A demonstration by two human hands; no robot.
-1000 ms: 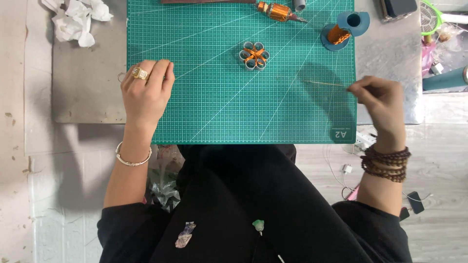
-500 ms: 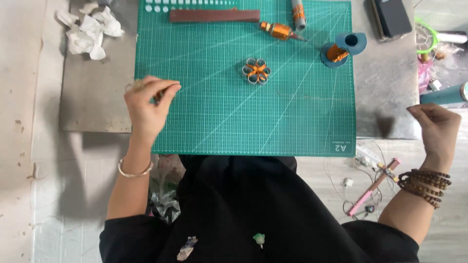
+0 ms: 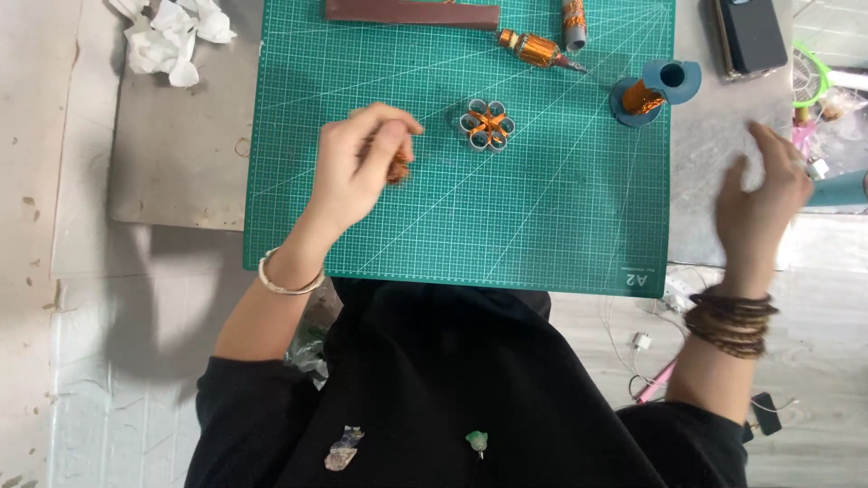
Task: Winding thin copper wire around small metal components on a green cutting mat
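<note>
Left hand (image 3: pixel 366 163): fingers pinched on small orange piece (image 3: pixel 398 168) over cutting mat (image 3: pixel 561 226); loose pinch risks dropping it. Right hand (image 3: pixel 764 194): spread wide, empty, near phone (image 3: pixel 749 34); might knock it.

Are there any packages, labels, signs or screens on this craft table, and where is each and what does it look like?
Dark phone-like device: top right on the grey table, beside the mat; flat black rectangle, screen dark.
Cutting mat: centre of the table; large green rectangle with a white printed grid and a small white size mark at its near right corner.
No packages or signs show clearly.
</note>
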